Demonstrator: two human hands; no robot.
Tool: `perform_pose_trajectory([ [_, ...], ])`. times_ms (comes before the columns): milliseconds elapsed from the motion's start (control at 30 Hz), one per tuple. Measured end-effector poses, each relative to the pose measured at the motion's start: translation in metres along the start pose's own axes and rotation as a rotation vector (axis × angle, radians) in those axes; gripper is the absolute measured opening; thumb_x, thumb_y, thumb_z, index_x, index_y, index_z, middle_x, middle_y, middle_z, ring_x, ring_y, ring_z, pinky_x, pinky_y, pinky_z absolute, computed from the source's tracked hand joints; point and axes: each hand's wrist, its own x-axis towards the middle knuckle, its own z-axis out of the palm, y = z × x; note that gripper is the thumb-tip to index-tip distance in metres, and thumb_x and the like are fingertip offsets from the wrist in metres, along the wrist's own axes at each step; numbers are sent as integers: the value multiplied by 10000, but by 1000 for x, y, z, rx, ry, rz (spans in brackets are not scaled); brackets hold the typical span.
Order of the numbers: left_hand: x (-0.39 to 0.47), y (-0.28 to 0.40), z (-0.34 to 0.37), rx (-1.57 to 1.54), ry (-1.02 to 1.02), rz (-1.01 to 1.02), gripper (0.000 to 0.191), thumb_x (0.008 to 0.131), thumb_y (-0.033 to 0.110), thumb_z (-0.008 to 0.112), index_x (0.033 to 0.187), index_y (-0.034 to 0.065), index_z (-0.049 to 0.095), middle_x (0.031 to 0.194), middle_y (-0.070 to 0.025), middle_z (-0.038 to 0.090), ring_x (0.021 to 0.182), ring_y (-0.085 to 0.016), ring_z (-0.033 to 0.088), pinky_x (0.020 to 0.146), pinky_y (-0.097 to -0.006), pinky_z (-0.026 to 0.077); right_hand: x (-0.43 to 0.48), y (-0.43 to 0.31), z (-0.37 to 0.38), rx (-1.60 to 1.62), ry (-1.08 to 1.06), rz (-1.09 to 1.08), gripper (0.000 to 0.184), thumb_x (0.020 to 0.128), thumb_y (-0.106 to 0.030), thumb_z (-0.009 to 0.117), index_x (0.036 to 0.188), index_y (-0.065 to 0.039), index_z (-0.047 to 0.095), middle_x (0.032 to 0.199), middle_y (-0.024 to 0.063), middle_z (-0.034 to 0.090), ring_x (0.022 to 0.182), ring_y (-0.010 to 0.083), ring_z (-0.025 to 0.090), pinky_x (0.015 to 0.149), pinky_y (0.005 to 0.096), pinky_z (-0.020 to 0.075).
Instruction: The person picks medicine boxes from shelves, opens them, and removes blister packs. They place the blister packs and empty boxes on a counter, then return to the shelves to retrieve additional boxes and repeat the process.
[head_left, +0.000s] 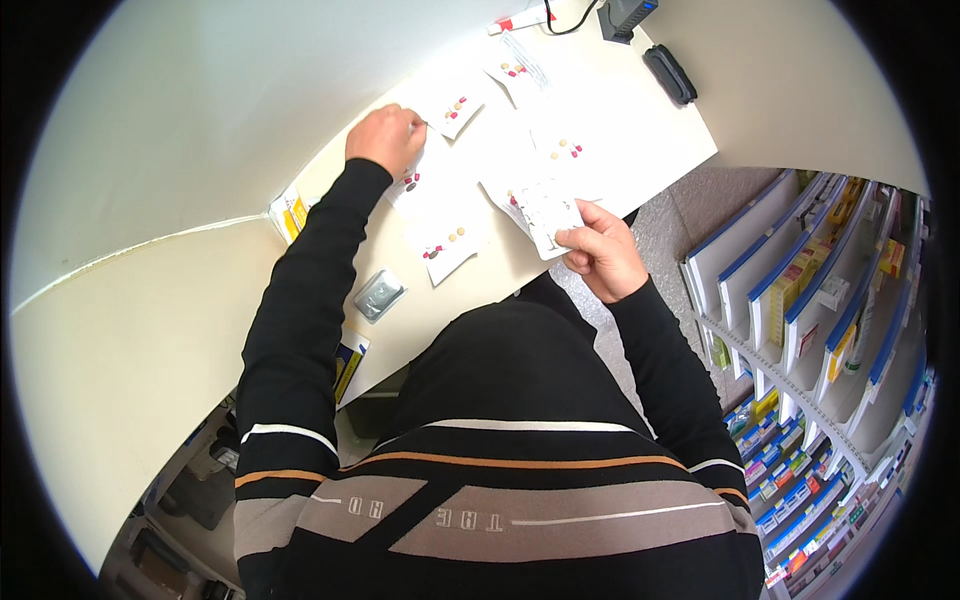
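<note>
My right hand (604, 249) holds a white blister card (551, 223) between thumb and fingers, over a paper sheet that bears pills. My left hand (387, 141) is above the back left of the table, thumb and finger pinched together by a paper with capsules and tablets (454, 111); a small dark thing shows at the fingertips, too small to name. Just below this hand lie red capsules and a brown pill (410, 183). Other white papers bear round tan tablets and red-and-white capsules, one near the front (442, 253), one at centre right (566, 150) and one at the back (514, 71).
A silver blister pack (380, 295) and a dark blue and yellow box (349, 367) lie at the left front. A white and yellow box (289, 215) stands by the wall. A red-and-white tube (521, 19), a black case (670, 74) and a dark device (627, 16) are at the back. Shelves (795, 300) hold medicine boxes at right.
</note>
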Motion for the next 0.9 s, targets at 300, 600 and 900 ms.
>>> perform_pose_trajectory([
  [300, -2, 15, 18, -1910, -594, -295, 301, 928, 53, 496, 1198, -57, 570, 1029, -83, 624, 853, -145, 611, 720, -264, 537, -29, -12, -32, 72, 58, -83, 416, 856, 42, 581, 1267, 61, 516, 888, 40, 602, 531, 31, 391, 481, 189, 323],
  [600, -42, 110, 24, -2045, -722, -672, 476, 916, -143, 340, 1391, -113, 345, 1425, -249, 405, 1245, -412, 513, 1051, -350, 499, -62, -18, -55, 90, 80, -177, 361, 867, 22, 551, 1223, 57, 506, 894, 49, 587, 539, 24, 383, 480, 186, 320],
  [900, -4, 138, 28, -1916, -786, -507, 461, 928, -129, 372, 1388, -128, 343, 1434, -241, 400, 1265, -330, 514, 1051, -320, 496, -91, -10, -78, 185, 98, -257, 407, 874, 31, 565, 1273, 73, 495, 911, 67, 611, 557, 28, 406, 495, 182, 334],
])
